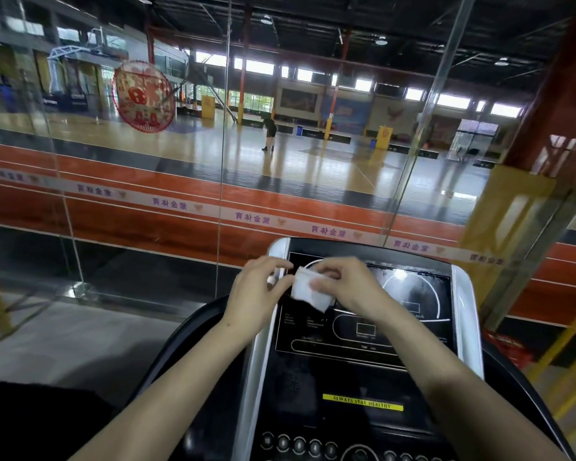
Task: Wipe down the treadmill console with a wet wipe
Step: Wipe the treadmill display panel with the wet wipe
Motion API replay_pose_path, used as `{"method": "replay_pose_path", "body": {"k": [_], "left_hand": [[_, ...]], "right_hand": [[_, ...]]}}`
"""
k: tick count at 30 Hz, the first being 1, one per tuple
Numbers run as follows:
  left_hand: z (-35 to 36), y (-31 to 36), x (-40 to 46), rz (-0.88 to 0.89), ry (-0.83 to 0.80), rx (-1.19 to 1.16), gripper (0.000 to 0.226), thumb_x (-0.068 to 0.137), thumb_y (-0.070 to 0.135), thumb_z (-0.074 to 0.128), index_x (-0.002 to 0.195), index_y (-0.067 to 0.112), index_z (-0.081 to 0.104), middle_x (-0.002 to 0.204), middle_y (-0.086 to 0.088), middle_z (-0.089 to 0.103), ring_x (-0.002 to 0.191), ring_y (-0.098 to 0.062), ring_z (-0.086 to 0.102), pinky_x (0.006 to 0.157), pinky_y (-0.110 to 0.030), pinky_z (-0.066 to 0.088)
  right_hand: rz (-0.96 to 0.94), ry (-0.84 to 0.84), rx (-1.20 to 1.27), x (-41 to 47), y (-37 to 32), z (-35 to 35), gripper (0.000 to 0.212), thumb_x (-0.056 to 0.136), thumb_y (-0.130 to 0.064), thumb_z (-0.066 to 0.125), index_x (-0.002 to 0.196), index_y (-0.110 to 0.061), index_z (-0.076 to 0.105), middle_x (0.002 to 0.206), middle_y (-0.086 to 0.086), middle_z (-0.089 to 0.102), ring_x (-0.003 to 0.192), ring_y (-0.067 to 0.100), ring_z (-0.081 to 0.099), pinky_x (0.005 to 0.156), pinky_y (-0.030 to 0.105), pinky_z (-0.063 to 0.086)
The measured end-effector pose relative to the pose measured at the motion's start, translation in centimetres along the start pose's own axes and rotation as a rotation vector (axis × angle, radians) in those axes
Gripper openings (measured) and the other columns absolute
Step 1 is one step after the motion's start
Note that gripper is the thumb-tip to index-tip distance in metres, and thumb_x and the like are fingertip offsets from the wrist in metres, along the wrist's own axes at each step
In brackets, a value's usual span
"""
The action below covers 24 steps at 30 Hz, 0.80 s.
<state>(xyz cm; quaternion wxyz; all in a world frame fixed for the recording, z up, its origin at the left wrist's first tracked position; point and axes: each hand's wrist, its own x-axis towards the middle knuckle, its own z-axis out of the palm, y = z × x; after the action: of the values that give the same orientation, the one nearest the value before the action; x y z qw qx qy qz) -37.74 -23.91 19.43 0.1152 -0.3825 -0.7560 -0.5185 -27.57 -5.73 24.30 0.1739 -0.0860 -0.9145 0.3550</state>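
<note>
Both hands are raised in front of the upper left part of the console (363, 331), which fills the lower centre of the frame. The wipe (308, 287), white and folded, sits between the hands, level with the top left corner of the dark display (409, 294).

Left hand (258, 291): centre of frame, left of the wipe. Thumb and forefinger are pinched closed on the wipe's left edge; the other fingers are curled.

Right hand (346, 287): just right of the wipe. Fingertips are closed on its upper right edge, and the thumb presses on the front of the wipe. Both forearms enter from the bottom edge of the frame.

The wipe hangs in front of the display. Whether it touches the display surface cannot be told.

Console details: silver side rails (464, 314) frame the display on both sides. A yellow label (363, 402) lies below the display, lower centre. A row of round buttons (298, 444) runs along the bottom edge.

Surroundings: a glass wall (147, 227) stands behind the console, with a red round decal (143, 94) at the upper left. Beyond the glass lies a sports court (313, 161), where a person (269, 131) stands bent over at upper centre.
</note>
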Motion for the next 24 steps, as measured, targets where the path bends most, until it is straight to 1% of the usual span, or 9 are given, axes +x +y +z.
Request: {"method": "replay_pose_path", "body": {"k": [2,5,8,10,12,15,17,20,24], "left_hand": [[0.5,-2.0,0.7,0.114,0.073,0.223,0.029,0.101,0.021,0.064,0.13,0.024,0.067,0.135,0.008,0.065,0.125,-0.015,0.056,0.107,-0.034,0.046],[1.8,-4.2,1.1,0.079,-0.024,0.385,0.047,0.108,0.03,0.046,0.155,0.024,0.044,0.168,0.005,0.033,0.153,-0.017,0.031,0.123,-0.044,0.03],[3.0,-5.7,0.5,0.083,-0.047,0.528,0.052,0.111,0.03,0.035,0.162,0.025,0.029,0.173,0.007,0.011,0.157,-0.016,0.023,0.124,-0.048,0.025],[3.3,-6.1,0.2,0.093,-0.018,0.571,0.053,0.11,0.028,0.039,0.163,0.025,0.029,0.172,0.007,0.011,0.157,-0.015,0.026,0.123,-0.049,0.026],[3.7,-6.3,0.2,0.095,0.012,0.584,0.055,0.108,0.026,0.044,0.162,0.024,0.031,0.173,0.006,0.013,0.155,-0.015,0.029,0.121,-0.049,0.028],[4.2,-6.7,0.1,0.093,0.04,0.601,0.057,0.107,0.026,0.047,0.162,0.023,0.03,0.173,0.006,0.013,0.155,-0.014,0.03,0.121,-0.047,0.027],[4.2,-6.9,0.1,0.099,0.043,0.609,0.056,0.107,0.025,0.042,0.162,0.023,0.029,0.174,0.006,0.012,0.156,-0.014,0.028,0.12,-0.047,0.026],[4.2,-6.9,0.0,0.103,0.043,0.62,0.058,0.104,0.028,0.032,0.162,0.023,0.03,0.174,0.006,0.014,0.155,-0.014,0.028,0.119,-0.047,0.028],[4.2,-7.1,-0.1,0.109,0.047,0.608,0.058,0.105,0.028,0.032,0.163,0.026,0.027,0.173,0.008,0.012,0.156,-0.013,0.027,0.119,-0.046,0.027]], "right_hand": [[-0.052,0.232,-0.078,1.4,-0.4,0.0,0.017,0.093,-0.013,0.076,0.105,-0.023,0.083,0.091,-0.008,0.079,0.075,0.0,0.067,0.075,0.026,0.05],[-0.17,0.46,-0.316,3.2,-0.6,1.5,0.018,0.099,-0.012,0.066,0.108,-0.014,0.081,0.092,0.007,0.08,0.079,0.024,0.071,0.076,0.037,0.057],[-0.288,0.427,-0.566,3.8,1.1,3.9,0.026,0.092,-0.014,0.051,0.098,-0.013,0.076,0.092,0.009,0.077,0.085,0.036,0.074,0.068,0.042,0.062],[-0.403,0.407,-0.662,3.6,3.1,5.4,0.028,0.082,-0.001,0.063,0.103,-0.009,0.08,0.112,0.011,0.08,0.103,0.032,0.078,0.083,0.042,0.065],[-0.471,0.374,-0.659,3.2,4.5,6.5,0.044,0.075,0.009,0.076,0.117,-0.003,0.078,0.13,0.015,0.074,0.119,0.029,0.073,0.106,0.042,0.054],[-0.486,0.333,-0.664,1.9,4.9,7.2,0.049,0.1,-0.019,0.065,0.146,-0.005,0.06,0.152,0.013,0.059,0.145,0.024,0.053,0.128,0.032,0.027],[-0.454,0.294,-0.715,1.2,4.9,7.5,0.053,0.106,-0.034,0.049,0.149,-0.005,0.056,0.16,0.013,0.05,0.153,0.023,0.041,0.132,0.032,0.015],[-0.382,0.218,-0.79,-0.3,5.4,8.2,0.06,0.109,-0.043,0.036,0.154,-0.006,0.051,0.169,0.011,0.036,0.161,0.019,0.024,0.132,0.038,0.016],[-0.34,0.078,-0.813,-0.4,5.9,7.3,0.069,0.11,-0.052,0.024,0.167,-0.012,0.023,0.177,0.002,0.007,0.163,0.012,-0.002,0.134,0.042,0.011]]}}
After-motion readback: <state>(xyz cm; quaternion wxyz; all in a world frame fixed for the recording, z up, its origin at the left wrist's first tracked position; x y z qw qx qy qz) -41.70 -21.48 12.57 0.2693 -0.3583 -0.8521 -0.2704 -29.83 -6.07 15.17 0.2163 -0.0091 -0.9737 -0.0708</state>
